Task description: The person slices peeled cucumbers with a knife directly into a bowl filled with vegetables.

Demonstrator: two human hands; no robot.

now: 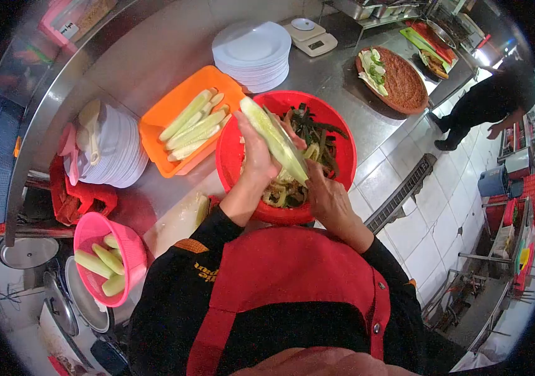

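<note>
My left hand (256, 153) is wrapped around a long peeled cucumber half (274, 139), its pale seeded face turned up. The cucumber is held tilted above a red bowl (348, 135). My right hand (332, 203) is closed at the cucumber's lower end, on what looks like a knife (291, 147) whose blade lies along the cucumber's right side. Its handle is hidden in my fingers. Dark green peel strips and pale scraps (321, 135) lie in the bowl. Left of it, an orange basket (155, 135) holds several peeled cucumber pieces (195, 125).
A pink basket (135, 250) with peeled cucumbers (108, 260) stands lower left. Stacked white plates (252, 47), a scale (311, 39) and a brown round tray (399, 81) are on the steel counter. Another person (493, 100) stands at right, beside a floor drain (402, 194).
</note>
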